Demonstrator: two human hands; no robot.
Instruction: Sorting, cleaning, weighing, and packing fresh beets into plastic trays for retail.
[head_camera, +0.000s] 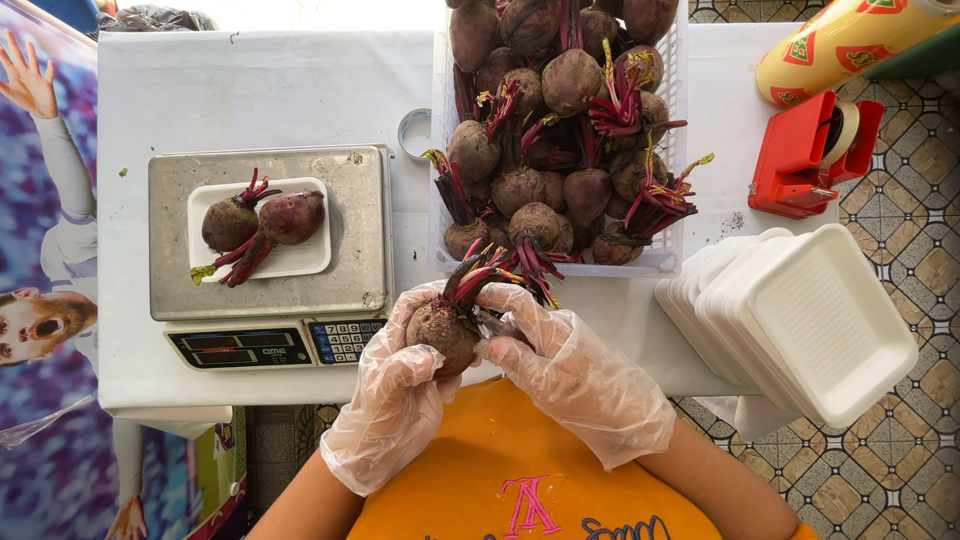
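Note:
Both my hands wear thin clear plastic gloves. My left hand (395, 385) cups a brown beetroot (442, 330) with red stems, just above the table's near edge. My right hand (570, 370) touches the same beetroot from the right, fingers at its stem end. A white basket (660, 262) heaped with several beetroots stands right behind my hands. To the left, a white foam tray (305, 255) holding two beetroots (262, 222) rests on a metal scale (365, 220).
A stack of white foam trays (810, 320) overhangs the table's right edge. A red tape dispenser (805, 150) and a yellow roll (850, 40) sit at the far right. A small tape ring (412, 135) lies behind the scale. Tiled floor shows on the right.

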